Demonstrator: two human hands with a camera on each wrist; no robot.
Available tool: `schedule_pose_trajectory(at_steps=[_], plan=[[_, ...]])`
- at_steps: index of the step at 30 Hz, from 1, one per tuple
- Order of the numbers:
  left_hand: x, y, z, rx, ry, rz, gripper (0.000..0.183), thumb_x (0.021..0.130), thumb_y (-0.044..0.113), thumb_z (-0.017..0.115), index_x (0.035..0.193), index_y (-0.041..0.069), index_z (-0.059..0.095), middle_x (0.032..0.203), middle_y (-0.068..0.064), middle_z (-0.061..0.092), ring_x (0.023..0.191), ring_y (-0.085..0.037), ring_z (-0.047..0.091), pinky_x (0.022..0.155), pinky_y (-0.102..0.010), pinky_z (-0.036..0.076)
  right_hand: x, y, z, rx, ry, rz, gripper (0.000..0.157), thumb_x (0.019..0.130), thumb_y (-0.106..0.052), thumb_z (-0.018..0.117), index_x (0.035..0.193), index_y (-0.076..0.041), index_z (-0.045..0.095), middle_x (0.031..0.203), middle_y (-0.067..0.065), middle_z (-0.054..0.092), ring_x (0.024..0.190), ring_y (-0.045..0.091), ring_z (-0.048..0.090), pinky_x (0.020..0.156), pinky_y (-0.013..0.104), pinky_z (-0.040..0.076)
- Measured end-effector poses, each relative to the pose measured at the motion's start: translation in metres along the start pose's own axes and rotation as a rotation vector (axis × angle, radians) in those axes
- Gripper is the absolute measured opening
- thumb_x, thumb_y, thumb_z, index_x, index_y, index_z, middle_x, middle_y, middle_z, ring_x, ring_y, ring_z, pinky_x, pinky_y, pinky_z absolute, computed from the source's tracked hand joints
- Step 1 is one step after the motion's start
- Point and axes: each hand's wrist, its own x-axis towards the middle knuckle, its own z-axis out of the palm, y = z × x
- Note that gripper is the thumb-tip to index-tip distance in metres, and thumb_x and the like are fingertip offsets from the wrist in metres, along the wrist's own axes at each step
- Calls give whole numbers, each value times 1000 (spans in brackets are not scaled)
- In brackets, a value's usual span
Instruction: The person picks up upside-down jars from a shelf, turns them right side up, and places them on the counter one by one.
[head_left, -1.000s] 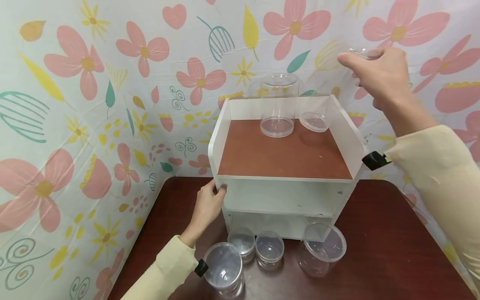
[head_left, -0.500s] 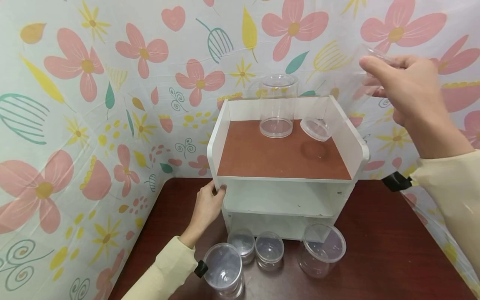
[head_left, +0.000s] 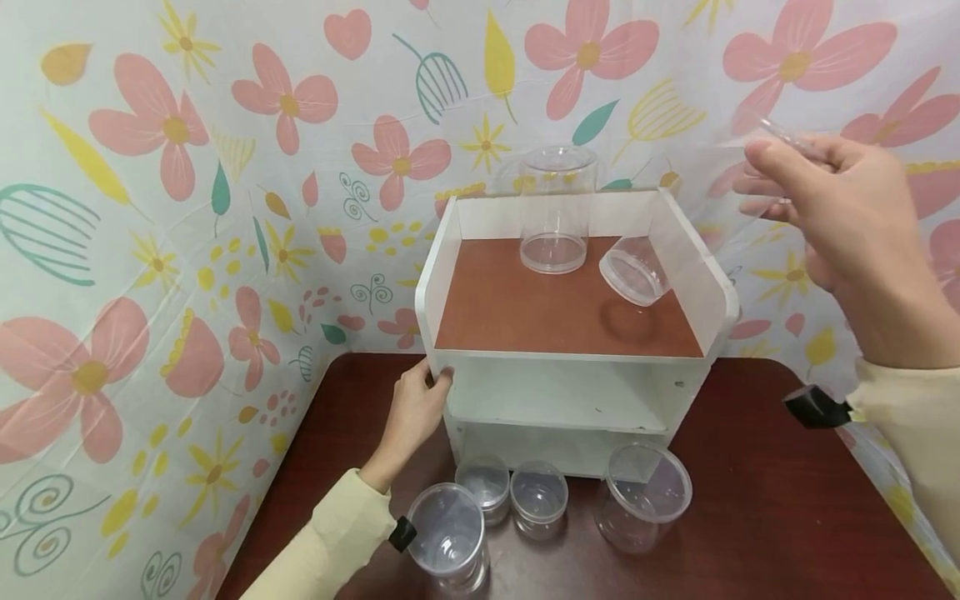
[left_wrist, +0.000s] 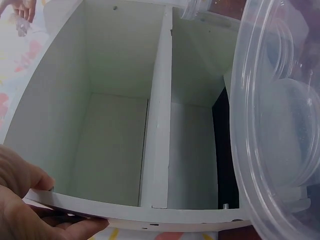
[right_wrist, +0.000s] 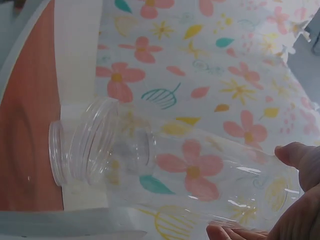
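Note:
In the head view my right hand (head_left: 862,208) holds a tall clear plastic jar (right_wrist: 205,175) by one end, above and right of a white shelf unit (head_left: 573,358). The jar leans, its ringed end (head_left: 634,273) pointing down-left over the brown top. My left hand (head_left: 412,408) grips the unit's left side edge; in the left wrist view the thumb and fingers pinch the board. Another tall clear jar (head_left: 557,208) stands upright on the brown top, left of the held one. The right fingers' far side is partly hidden.
In front of the unit stand several clear lidded jars: a tall one (head_left: 447,533) at left, two small ones including a round jar (head_left: 539,498), and a wide one (head_left: 647,496) at right. A dark red table (head_left: 757,500) lies below. Floral cloth (head_left: 277,208) hangs behind.
My right hand has moved right and slightly down, tilting the jar further. The jar's ringed end has shifted slightly right and toward me. My left hand stays on the unit's edge.

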Motion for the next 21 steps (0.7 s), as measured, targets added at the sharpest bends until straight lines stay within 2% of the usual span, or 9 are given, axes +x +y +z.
schedule_pose_trajectory(at_steps=[4,8,11,16,21], plan=[[1,1,1,0,-3,-1,18,103,18,60,107,5,71,67,0,49,61,-16,46,55,-32,39,-11,3,-1,52,1,-33,30,88,-14,84,116,-9,71,120,0,69,89,13,75,70,20,58],[1,1,0,-5,-7,-3,20,103,18,59,111,4,71,67,0,50,61,-16,46,55,-32,39,-20,8,-2,115,-8,-54,24,89,-11,83,110,-6,73,108,4,73,82,17,76,73,20,58],[1,0,-1,-7,-8,-4,20,103,19,59,111,4,71,66,0,49,59,-16,45,54,-32,38,-25,13,-3,153,-10,-64,24,89,-9,82,111,-5,72,105,6,74,80,19,76,74,20,58],[1,1,-1,-6,-1,-7,17,103,19,60,107,7,71,66,0,48,59,-16,44,54,-32,38,-30,21,-4,205,-18,-101,25,91,-4,79,114,-1,70,112,8,72,88,21,75,75,22,59],[1,3,0,-11,-3,-10,16,102,19,60,104,7,70,67,0,47,60,-16,44,55,-32,37,-33,28,-6,227,-24,-102,22,93,-3,76,114,0,70,124,7,65,91,20,76,79,21,58]])
